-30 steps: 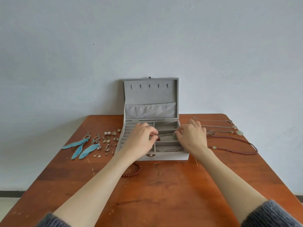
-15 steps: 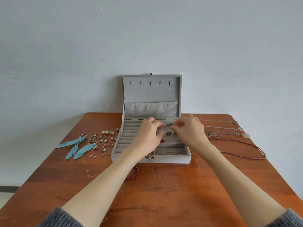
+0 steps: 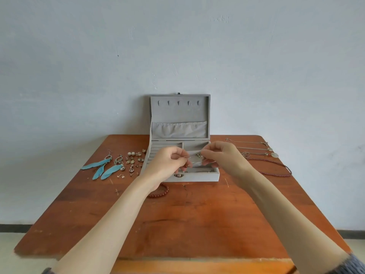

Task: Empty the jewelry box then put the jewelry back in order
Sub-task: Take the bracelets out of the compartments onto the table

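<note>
Item: thin chain [image 3: 194,160], pinched between my left hand [image 3: 167,163] and right hand [image 3: 221,155], fingers curled, above the open jewelry box [image 3: 197,177]; risk: slack may snag or tangle; dropping it likely knots it.

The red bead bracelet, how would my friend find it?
Start at the open grey jewelry box on the wooden table. The red bead bracelet lies before its front wall, partly under the left forearm. It alone is a loop of round, dark red beads.
</note>
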